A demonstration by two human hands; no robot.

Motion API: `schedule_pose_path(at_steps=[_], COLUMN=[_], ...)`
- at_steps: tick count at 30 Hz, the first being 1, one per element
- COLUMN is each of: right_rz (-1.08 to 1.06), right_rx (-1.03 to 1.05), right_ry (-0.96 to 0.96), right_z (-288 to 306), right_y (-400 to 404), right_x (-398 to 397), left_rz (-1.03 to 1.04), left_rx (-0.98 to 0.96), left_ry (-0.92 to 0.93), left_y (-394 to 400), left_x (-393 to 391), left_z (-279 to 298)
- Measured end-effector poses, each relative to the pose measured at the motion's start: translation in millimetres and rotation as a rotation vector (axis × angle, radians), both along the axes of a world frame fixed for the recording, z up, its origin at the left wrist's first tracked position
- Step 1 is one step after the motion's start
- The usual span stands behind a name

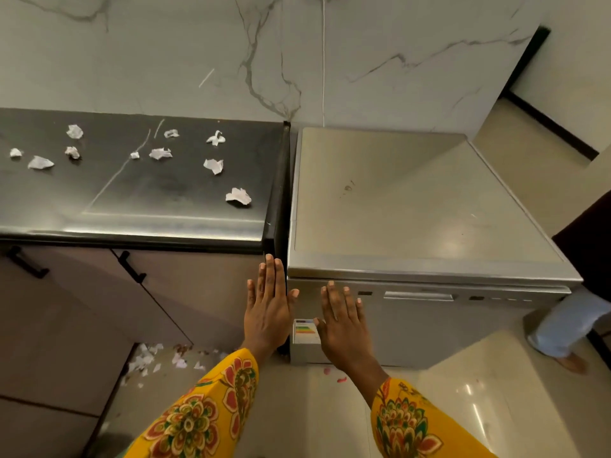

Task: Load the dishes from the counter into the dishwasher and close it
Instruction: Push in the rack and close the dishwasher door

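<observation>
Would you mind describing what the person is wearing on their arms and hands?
Both arms wear loose yellow sleeves, the left sleeve and the right sleeve, printed with large flowers in red, green and orange. The sleeves end at the wrists. The left hand and right hand are bare, with no gloves, rings or watch visible.

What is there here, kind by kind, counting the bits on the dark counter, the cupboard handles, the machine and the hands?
Crumpled paper scraps on the counter: 10
Black cupboard handles: 2
Dishwasher, door shut: 1
Hands, left hand and right hand, fingers straight: 2
Total: 15
</observation>
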State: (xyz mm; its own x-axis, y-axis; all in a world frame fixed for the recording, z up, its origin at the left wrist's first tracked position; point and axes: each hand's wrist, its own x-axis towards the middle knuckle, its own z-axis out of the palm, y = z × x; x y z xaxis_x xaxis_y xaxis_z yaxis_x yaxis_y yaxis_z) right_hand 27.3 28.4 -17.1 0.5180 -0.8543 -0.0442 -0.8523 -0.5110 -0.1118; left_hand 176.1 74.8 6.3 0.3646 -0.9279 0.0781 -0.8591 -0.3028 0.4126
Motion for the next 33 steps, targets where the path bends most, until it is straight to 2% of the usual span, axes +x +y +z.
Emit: schedule_pose_path(at_steps=[7,14,26,30,33], right_rz=[0.074,0.100,0.157,0.217,0.247], right_rx=[0.105,0.134,0.151,0.136,-0.085], right_ry=[0.060,0.109,0.316,0.261,0.035], right_z=[-29,-21,-16,-17,-14], right_y=[4,-7,-30,-33,-38], right_x=[4,17,21,10,0], left_rz=[-0.007,-0.012,-0.055,-0.152,-0.208], left_rx=[0.036,0.084,-0.001,-0.064,-0.103], left_ry=[0.018,0.048,0.098,0.169,0.188], left_y=[-2,-1,-2,-17,-30], left_x=[-5,-4,8,4,0], left_z=[-17,-21,-30,-21,-14])
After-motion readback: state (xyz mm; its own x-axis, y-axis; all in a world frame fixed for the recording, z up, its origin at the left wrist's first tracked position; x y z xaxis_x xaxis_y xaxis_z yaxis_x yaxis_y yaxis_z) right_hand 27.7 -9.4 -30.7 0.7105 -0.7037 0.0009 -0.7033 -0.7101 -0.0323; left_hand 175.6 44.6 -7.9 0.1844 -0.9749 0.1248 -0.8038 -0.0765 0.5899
